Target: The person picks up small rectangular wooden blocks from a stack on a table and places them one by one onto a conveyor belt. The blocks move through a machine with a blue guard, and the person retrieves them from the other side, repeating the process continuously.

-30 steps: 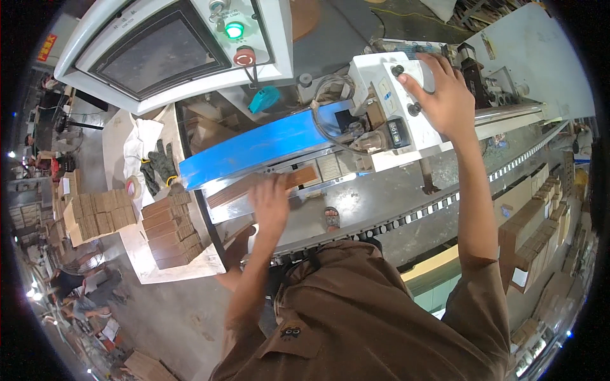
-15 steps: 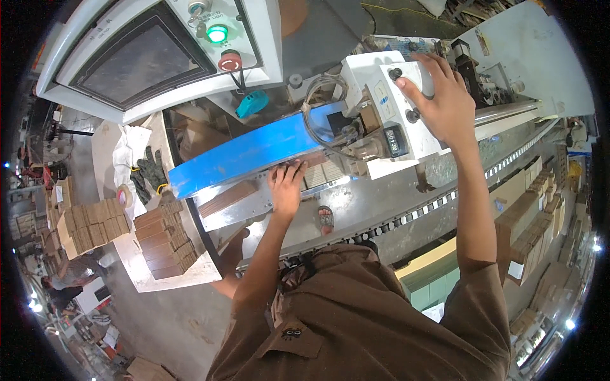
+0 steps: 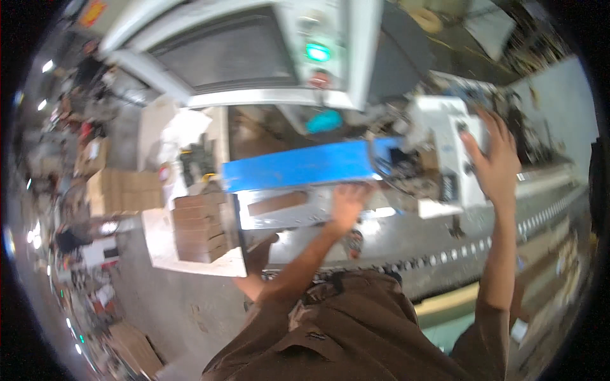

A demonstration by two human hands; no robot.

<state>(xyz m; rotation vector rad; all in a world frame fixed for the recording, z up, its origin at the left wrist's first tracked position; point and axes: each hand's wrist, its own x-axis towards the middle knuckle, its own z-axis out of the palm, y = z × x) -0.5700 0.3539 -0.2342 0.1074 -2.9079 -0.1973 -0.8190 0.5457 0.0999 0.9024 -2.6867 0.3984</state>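
Note:
My left hand (image 3: 348, 206) lies on the shiny metal bed (image 3: 311, 214), its blurred fingers flat against the lower side of a long blue guard (image 3: 298, 166). Whether a piece sits beneath those fingers I cannot tell. To its left, a flat brown wooden strip (image 3: 277, 202) rests on the bed. My right hand (image 3: 497, 159) rests on the white machine head (image 3: 471, 181), thumb and fingers spread apart around black knobs. A small dark counter (image 3: 449, 188) is set into the head beside a looped cable.
A control panel with a dark screen (image 3: 222, 54) and a green lamp (image 3: 318, 52) stands behind the guard. A teal object (image 3: 324, 121) hangs below it. On the left table (image 3: 162, 244) sit stacked brown blocks (image 3: 198, 225) and dark gloves (image 3: 198, 164). A box of blocks (image 3: 127, 192) is farther left.
The whole view has swung, so the machine and both hands appear farther right, and it is now blurred. My left hand seems slightly farther right along the guard; my right stays on the head.

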